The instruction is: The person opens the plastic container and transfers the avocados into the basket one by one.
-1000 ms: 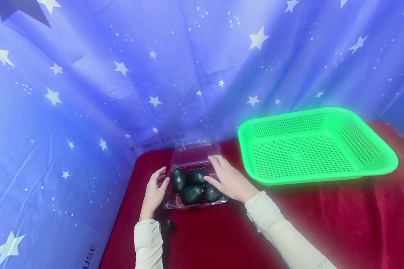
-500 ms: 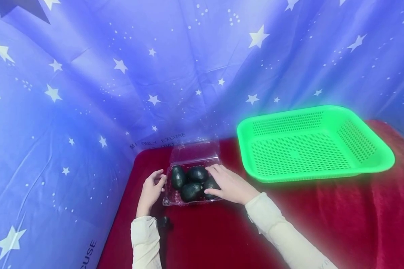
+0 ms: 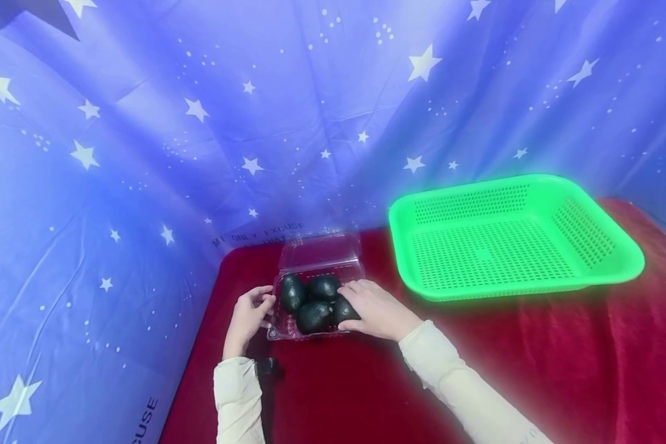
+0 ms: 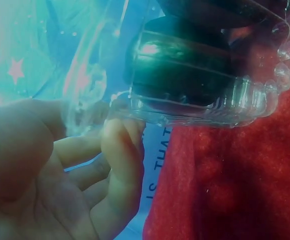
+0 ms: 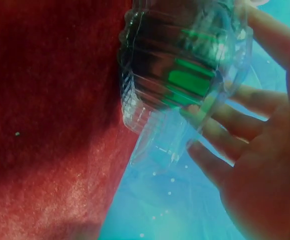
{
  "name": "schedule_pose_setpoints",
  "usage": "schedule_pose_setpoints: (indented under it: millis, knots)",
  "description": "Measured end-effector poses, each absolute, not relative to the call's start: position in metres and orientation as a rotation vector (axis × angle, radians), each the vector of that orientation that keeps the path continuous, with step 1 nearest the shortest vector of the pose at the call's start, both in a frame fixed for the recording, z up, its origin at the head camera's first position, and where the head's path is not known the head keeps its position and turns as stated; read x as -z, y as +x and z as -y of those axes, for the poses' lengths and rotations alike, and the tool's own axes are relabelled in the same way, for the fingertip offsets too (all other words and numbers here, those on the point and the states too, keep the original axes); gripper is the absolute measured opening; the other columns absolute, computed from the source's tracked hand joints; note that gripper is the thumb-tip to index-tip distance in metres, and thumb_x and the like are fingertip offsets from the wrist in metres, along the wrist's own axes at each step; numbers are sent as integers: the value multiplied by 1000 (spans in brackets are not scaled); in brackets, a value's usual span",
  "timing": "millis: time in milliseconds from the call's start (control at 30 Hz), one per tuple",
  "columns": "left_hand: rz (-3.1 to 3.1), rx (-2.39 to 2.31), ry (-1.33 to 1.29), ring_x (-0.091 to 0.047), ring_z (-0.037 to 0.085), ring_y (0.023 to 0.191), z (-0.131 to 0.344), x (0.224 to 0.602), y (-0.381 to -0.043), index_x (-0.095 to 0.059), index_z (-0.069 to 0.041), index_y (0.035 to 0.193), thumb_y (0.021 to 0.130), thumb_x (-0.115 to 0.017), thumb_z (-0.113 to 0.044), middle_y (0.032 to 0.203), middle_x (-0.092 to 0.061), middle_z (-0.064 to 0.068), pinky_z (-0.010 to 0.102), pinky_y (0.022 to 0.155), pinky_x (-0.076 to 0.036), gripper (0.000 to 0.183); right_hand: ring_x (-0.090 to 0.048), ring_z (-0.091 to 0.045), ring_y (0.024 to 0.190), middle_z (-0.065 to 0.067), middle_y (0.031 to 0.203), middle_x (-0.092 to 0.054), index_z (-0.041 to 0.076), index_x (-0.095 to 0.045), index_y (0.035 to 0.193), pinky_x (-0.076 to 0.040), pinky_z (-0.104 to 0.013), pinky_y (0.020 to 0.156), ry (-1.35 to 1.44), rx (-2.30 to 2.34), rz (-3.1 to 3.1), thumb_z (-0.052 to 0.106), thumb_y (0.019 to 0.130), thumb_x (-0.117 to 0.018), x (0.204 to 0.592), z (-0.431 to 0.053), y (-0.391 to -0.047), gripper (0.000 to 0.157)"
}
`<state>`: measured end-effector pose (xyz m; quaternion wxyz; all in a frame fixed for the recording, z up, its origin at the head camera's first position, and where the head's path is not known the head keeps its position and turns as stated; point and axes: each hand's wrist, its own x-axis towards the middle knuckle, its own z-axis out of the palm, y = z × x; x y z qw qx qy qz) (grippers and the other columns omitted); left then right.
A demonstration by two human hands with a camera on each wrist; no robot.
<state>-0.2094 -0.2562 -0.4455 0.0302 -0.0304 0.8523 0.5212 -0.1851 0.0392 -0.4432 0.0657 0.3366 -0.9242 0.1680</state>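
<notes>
A clear plastic clamshell box [image 3: 294, 333] holds several dark green avocados [image 3: 314, 317] in the head view, its lid [image 3: 319, 251] raised at the back. My left hand [image 3: 246, 320] pinches the box's left rim between thumb and fingers; the left wrist view shows the fingertips [image 4: 116, 131] at the plastic edge. My right hand [image 3: 380, 311] reaches over the right side, with thumb and fingers around the rightmost avocado [image 3: 345, 311], which it partly hides. In the right wrist view, some fingers [image 5: 210, 165] lie outside the box wall.
A green perforated plastic basket [image 3: 488, 254] stands to the right on the red cloth [image 3: 355, 388]. Blue star-patterned fabric [image 3: 305, 111] hangs behind and along the left side. A small black object [image 3: 267, 367] sits by the left wrist.
My right hand has come down and closer onto the rightmost avocado. The left hand has moved slightly at the box's left edge. The box and basket look unmoved on the cloth.
</notes>
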Motion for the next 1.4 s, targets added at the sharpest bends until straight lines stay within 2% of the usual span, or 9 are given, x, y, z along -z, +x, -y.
schedule_pose_setpoints:
  millis: [167,367,533,733,933,1100,1400]
  knots:
    - [-2607,-1620,-116,-59,12,67,255,448,-205,-61,5,128,96,-63,-5,101,-64,21,24,46,-56,34,-58,-32,118,-15,124,-65,1,-63,125,-43,-45,110,1019,-507,2808,46,83,-78,447,-36,-183,64]
    - [-2588,-1642,-109,-59,13,67,253,453,-204,-62,4,128,95,-64,-4,101,-65,21,23,46,-55,34,-61,-32,112,-14,114,-68,1,-65,116,-43,-46,110,970,-482,2800,49,78,-81,448,-31,-183,64]
    - [-2602,-1641,-106,-59,14,67,254,449,-202,-62,4,128,95,-64,-5,103,-66,23,24,45,-55,34,-62,-31,117,-14,118,-69,-1,-64,123,-38,-48,115,898,-463,2853,57,78,-78,450,-24,-185,74]
    - [-2593,-1650,-81,-59,14,67,255,446,-203,-59,7,130,95,-65,-7,104,-64,25,25,45,-55,38,-60,-30,121,-15,122,-68,-2,-64,125,-33,-50,119,842,-421,2903,61,81,-71,448,-19,-187,77]
    - [-2613,-1631,-78,-59,13,67,255,447,-205,-60,5,129,95,-65,-6,102,-65,23,24,46,-55,36,-60,-30,120,-15,120,-69,-2,-65,124,-33,-51,118,825,-433,2889,63,81,-70,450,-18,-188,77]
    - [-2608,-1628,-77,-59,16,68,251,441,-206,-60,7,129,96,-62,-4,104,-64,27,24,47,-55,34,-60,-30,121,-15,121,-68,-1,-64,125,-31,-50,120,811,-425,2894,65,80,-69,453,-18,-191,80]
    - [-2630,-1616,-86,-59,14,67,255,448,-209,-61,3,129,97,-63,-7,104,-65,23,26,46,-56,34,-63,-30,112,-13,112,-71,1,-70,113,-34,-53,116,839,-441,2867,66,77,-72,452,-16,-193,74]
